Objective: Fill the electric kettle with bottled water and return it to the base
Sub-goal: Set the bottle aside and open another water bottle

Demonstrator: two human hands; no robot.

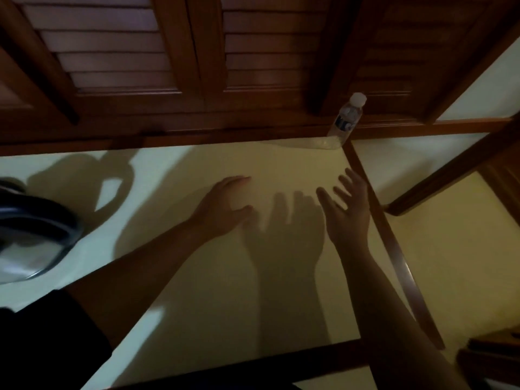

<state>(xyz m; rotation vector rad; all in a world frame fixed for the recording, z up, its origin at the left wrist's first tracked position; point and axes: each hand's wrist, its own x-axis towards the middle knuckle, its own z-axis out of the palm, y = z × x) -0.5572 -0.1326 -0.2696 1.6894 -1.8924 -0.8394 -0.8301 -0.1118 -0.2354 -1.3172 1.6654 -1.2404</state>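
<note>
A clear plastic water bottle [346, 119] with a white cap and a blue label stands upright at the far right corner of the pale table top [197, 263]. The kettle [31, 232], dark and metallic, shows only in part at the left edge, blurred. My left hand [225, 206] lies palm down near the middle of the table, fingers together, holding nothing. My right hand [346, 209] hovers to the right of it with fingers spread and empty, well short of the bottle. The kettle base is not visible.
Dark wooden louvred shutters [174, 52] run along the back behind the table. A dark wood frame edge [394, 249] borders the table on the right, with more pale surface beyond it. A dark object [492, 358] sits at the lower right corner.
</note>
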